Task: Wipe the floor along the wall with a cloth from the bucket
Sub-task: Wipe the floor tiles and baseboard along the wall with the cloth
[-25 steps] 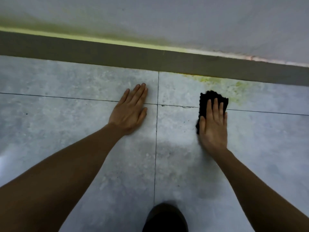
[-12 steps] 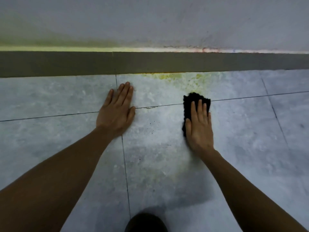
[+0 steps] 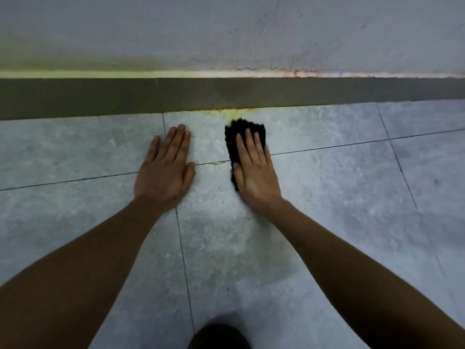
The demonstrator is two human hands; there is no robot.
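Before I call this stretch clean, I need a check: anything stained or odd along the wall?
Yes: a yellow stain on the floor where it meets the skirting, just beyond the cloth under the right hand. Small dark specks lie nearer.

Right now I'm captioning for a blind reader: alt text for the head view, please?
A right hand presses a black cloth flat on grey floor tiles near a yellow stain by the baseboard. The left hand rests flat beside it.

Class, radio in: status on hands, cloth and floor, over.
Left hand flat on tile, empty. Right hand pressing black cloth beside yellow stain at skirting. Nothing blocking.
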